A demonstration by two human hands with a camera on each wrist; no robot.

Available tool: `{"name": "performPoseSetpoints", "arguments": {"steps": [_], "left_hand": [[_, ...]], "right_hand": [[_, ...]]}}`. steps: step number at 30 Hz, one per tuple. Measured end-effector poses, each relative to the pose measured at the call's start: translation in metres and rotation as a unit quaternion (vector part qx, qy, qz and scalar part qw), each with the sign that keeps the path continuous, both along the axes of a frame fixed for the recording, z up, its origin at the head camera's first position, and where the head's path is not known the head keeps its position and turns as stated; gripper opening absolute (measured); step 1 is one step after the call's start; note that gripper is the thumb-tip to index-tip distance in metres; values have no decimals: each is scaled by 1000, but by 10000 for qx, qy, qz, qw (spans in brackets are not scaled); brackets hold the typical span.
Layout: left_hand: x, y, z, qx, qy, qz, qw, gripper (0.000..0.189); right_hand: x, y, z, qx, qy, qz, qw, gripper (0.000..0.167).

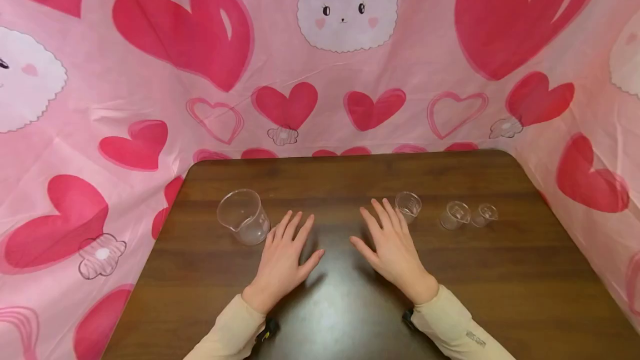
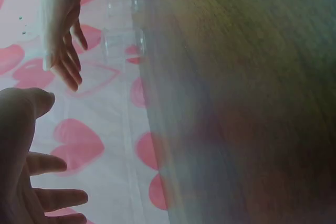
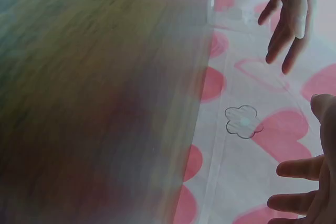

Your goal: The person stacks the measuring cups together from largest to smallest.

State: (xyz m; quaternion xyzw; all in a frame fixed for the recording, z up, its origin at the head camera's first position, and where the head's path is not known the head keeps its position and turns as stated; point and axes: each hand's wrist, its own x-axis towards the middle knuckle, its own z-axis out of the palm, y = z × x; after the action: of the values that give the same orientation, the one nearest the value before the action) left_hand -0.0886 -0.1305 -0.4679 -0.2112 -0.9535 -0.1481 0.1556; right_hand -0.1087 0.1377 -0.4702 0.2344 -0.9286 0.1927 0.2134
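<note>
My left hand (image 1: pixel 285 254) is held over the table with its fingers spread and straight, nothing in it. Beside its fingertips stands a large clear beaker (image 1: pixel 245 218) with a pouring lip. My right hand (image 1: pixel 392 249) hovers likewise, fingers extended, holding nothing. Just past its fingertips is a small clear beaker (image 1: pixel 409 204), its lower part overlapped by the fingers in the head view. Farther right stand another small beaker (image 1: pixel 455 216) and a still smaller one (image 1: pixel 484 215). In the left wrist view, the left fingers (image 2: pixel 58 199) are apart from one another.
The dark brown wooden table (image 1: pixel 340 182) has rounded far corners. A pink cloth (image 1: pixel 320 71) printed with hearts and rabbit faces hangs behind it and along both sides.
</note>
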Motion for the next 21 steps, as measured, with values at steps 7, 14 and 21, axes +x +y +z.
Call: {"name": "performPoseSetpoints", "arguments": {"steps": [7, 14, 21], "left_hand": [[3, -5, -1, 288, 188, 41, 9994, 63], [6, -9, -1, 537, 549, 74, 9970, 50], [5, -15, -2, 726, 849, 149, 9936, 41]], "right_hand": [[-5, -9, 1, -5, 133, 162, 9998, 83], [-5, -18, 5, 93, -21, 258, 9996, 72], [-7, -29, 10, 134, -126, 375, 9991, 56]]}}
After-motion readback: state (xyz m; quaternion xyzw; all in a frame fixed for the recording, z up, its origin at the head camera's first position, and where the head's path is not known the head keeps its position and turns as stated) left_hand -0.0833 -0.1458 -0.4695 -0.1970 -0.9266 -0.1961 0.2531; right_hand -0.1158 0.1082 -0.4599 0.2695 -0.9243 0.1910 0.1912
